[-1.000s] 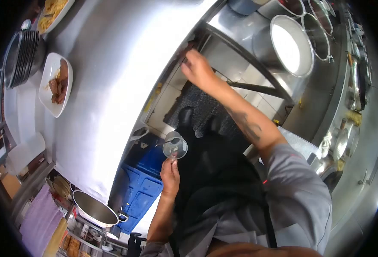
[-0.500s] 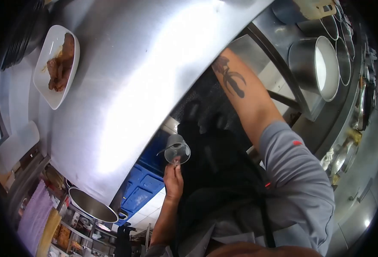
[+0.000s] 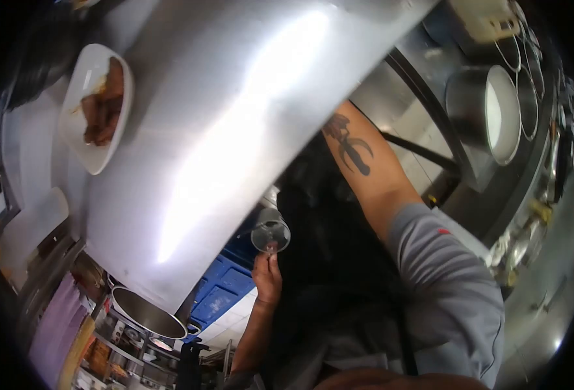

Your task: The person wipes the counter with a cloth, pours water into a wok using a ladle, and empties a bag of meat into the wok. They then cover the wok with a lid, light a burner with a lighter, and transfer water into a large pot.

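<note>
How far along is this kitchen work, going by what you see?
Looks done: the meat is in its dish. In hand: the left hand holds a clear cup; the right arm reaches under the counter, its hand hidden. Probably left: finishing that reach, then using the cup; more can't be told.

The worktop is smooth, glossy metal, the cup clear plastic, the sleeve matt grey cloth.

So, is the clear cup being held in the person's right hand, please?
No, the clear cup is in the left hand, while the right forearm disappears beneath the metal counter.
</note>
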Motion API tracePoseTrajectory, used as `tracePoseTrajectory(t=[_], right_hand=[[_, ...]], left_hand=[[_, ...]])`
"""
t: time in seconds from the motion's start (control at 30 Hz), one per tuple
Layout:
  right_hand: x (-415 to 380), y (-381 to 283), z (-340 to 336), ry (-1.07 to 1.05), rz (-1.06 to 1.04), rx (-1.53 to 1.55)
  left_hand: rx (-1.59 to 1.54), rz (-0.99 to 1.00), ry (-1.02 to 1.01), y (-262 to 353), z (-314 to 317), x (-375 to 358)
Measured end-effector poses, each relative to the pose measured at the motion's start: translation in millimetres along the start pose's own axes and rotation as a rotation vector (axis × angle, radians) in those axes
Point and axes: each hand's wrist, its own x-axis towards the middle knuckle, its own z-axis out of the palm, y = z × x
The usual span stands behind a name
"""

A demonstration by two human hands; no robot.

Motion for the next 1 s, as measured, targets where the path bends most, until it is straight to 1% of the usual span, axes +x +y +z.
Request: tracePoseTrajectory(t=[0.1, 0.17, 0.27, 0.37, 0.5, 0.57, 0.6, 0.67, 0.7, 0.73, 0.8, 0.83, 0.9, 0.97, 1.0], right_hand=[[-11, 5, -3, 0.003, -0.012, -0.008], [-18, 8, -7, -0.003, -0.013, -0.008], [-25, 13, -10, -0.011, -0.011, -0.003], [-27, 14, -15, -0.007, -0.022, 0.018], [-29, 13, -22, 0.068, -0.055, 0.112], [-29, 5, -37, 0.150, -0.095, 0.275], [-32, -1, -48, 0.192, -0.121, 0.376], [-48, -12, -66, 0.266, -0.146, 0.734], [-60, -15, -78, 0.273, -0.146, 0.864], [-77, -18, -93, 0.221, -0.090, 0.878], [-117, -11, -122, 0.000, 0.065, 0.634], [-132, -16, -149, 0.048, 0.089, 0.708], [-155, -20, -187, 0.147, 0.137, 0.851], [-176, -21, -241, 0.108, 0.258, 0.907], [-183, -22, -273, 0.086, 0.248, 0.847]], left_hand=[[0.079, 0.059, 0.035, -3, -1, 0], [0.077, 0.085, 0.043, -6, -2, -1], [0.063, 0.052, 0.046, -2, -7, -5], [-0.031, 0.063, 0.087, 0, -4, -4], [0.031, 0.067, 0.081, 6, -5, -7], [0.032, 0.079, 0.061, 10, -5, -6], [0.039, 0.096, 0.059, 5, -3, -8], [0.056, 0.089, 0.005, 19, -2, -9], [0.064, 0.088, 0.001, 24, -1, -5], [0.062, 0.140, -0.025, 27, -3, -3], [0.095, 0.097, -0.062, 31, -2, -1], [0.117, 0.072, -0.078, 35, -1, -4], [0.041, 0.092, -0.090, 43, 3, 1], [-0.022, 0.099, -0.104, 51, 11, 6], [-0.043, 0.096, -0.109, 51, 17, 8]])
